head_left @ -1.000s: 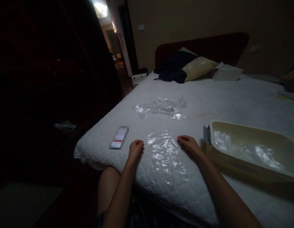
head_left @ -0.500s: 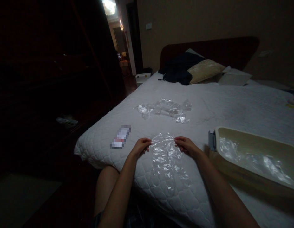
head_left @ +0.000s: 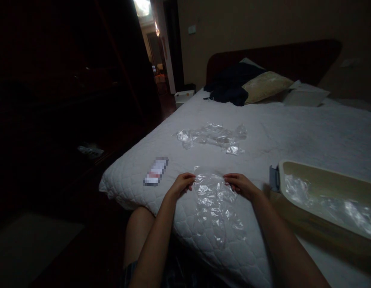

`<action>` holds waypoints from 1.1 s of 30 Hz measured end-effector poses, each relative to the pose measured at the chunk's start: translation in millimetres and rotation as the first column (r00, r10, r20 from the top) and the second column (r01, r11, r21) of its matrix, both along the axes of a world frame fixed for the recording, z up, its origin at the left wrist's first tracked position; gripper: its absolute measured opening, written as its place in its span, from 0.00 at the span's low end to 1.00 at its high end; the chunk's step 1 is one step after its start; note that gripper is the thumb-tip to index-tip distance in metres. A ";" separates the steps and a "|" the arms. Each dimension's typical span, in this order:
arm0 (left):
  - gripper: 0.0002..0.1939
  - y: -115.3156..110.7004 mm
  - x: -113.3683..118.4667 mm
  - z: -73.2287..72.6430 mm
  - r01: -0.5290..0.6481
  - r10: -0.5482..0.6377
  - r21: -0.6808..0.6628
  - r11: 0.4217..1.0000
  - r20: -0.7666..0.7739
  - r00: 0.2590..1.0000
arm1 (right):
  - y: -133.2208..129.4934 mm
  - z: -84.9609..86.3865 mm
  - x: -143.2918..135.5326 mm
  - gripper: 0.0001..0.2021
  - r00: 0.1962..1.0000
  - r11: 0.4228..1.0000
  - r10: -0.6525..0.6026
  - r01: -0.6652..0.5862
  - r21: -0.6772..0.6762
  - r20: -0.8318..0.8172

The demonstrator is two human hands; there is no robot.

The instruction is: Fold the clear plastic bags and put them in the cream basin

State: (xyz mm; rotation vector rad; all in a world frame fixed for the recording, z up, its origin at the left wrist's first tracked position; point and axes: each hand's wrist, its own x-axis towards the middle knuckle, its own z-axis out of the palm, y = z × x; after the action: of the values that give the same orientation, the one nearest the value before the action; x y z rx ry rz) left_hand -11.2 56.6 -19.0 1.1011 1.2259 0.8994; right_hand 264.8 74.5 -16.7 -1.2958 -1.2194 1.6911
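A clear disposable plastic glove (head_left: 213,200) lies spread on the white quilted bed cover, its finger-like ends pointing toward me. My left hand (head_left: 183,184) pinches its upper left edge between thumb and fingers. At the upper right edge, my right hand (head_left: 237,185) grips it the same way, so the far edge is stretched between both hands. Beyond them, a crumpled heap of clear plastic (head_left: 212,136) rests on the bed.
Right of my right arm stands a cream plastic bin (head_left: 323,176) with a grey latch and clear plastic inside. A blurred-out phone-like object (head_left: 156,172) lies to the left. Pillows (head_left: 269,86) and dark cloth (head_left: 233,82) are by the headboard.
The glove's far edge looks flatter and straighter between my hands. Both hands keep their hold. The whole view has shifted slightly.
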 end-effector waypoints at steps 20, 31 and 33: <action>0.17 -5.5 0.6 -7.7 -0.088 0.086 0.083 0.993 0.027 0.996 | -14.3 -15.2 3.8 0.20 0.992 0.986 -0.119 0.122 0.112 -0.027; 0.15 -10.6 -3.1 0.1 -0.105 0.097 0.054 0.993 0.139 0.986 | -20.3 -1.2 -1.3 0.16 0.971 0.968 -0.206 0.221 0.117 -0.124; 0.13 -12.5 -4.6 1.8 -0.155 0.140 0.062 0.986 0.195 0.971 | -21.3 -0.9 -0.5 0.15 0.935 0.939 -0.287 0.317 0.133 -0.207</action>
State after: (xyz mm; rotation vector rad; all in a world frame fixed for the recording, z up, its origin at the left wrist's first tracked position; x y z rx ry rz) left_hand -15.8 44.1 -17.2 0.9685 1.1332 1.1468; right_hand 264.3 53.1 -17.6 -1.1332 -0.9717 1.4214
